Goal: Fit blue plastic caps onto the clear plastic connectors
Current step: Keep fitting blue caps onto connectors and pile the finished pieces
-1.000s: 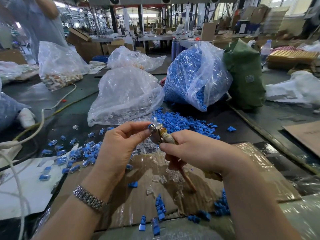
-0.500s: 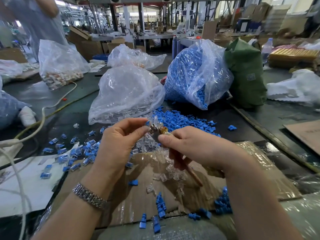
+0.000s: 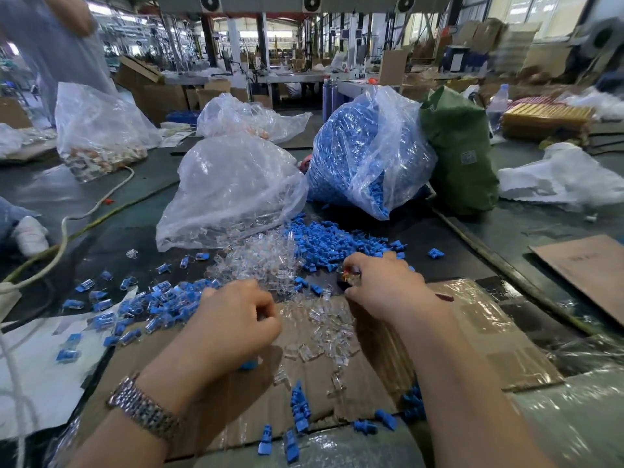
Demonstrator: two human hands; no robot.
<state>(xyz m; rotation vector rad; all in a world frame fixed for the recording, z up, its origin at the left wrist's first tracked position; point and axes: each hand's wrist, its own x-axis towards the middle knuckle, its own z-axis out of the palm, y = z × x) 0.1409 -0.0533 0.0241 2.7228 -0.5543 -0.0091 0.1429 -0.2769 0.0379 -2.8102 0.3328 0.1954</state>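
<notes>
On the taped cardboard sheet (image 3: 472, 332), clear connectors (image 3: 324, 329) are scattered between both hands. Left hand (image 3: 233, 322): fingers curled downward, contents cannot be told. Right hand (image 3: 388, 285): a small tool (image 3: 349, 276) is gripped beside the blue caps (image 3: 337, 241) heaped just beyond. Capped pieces (image 3: 158, 302) are piled left.

Both hands low over taped cardboard (image 3: 472, 332) on the table (image 3: 111, 231): left hand (image 3: 233, 327) knuckles up, fingers curled under, contents not visible; right hand (image 3: 388, 288) grips a small tool (image 3: 349, 276) at the edge of the loose blue caps (image 3: 337, 241). Clear connectors (image 3: 263, 258) piled between the hands, capped pieces (image 3: 158, 302) scattered left. Behind: clear bag (image 3: 233, 187), bag of blue caps (image 3: 364, 157), green bag (image 3: 459, 150).
</notes>
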